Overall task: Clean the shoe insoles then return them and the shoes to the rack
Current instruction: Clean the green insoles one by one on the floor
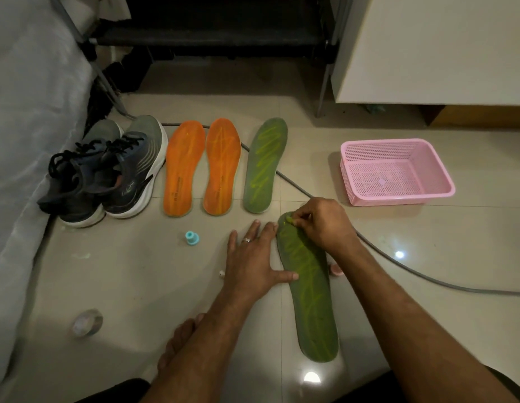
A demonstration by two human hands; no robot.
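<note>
A green insole (312, 298) streaked with yellow-green lines lies on the tiled floor in front of me. My left hand (254, 260) lies flat with straight fingers, pressing its left edge down. My right hand (322, 222) pinches something small and yellow-green at the insole's far tip. A second green insole (264, 165) lies beyond it, beside two orange insoles (183, 167) (222, 165). A pair of grey and dark sneakers (107, 173) stands at the left. The dark shoe rack (218, 39) stands at the back.
A pink perforated basket (398, 173) sits at the right. A grey cable (398, 266) runs across the floor behind the insoles. A small teal cap (192, 237) and a roll of tape (87, 322) lie at the left. My bare foot (177, 341) is near. White cabinet at the back right.
</note>
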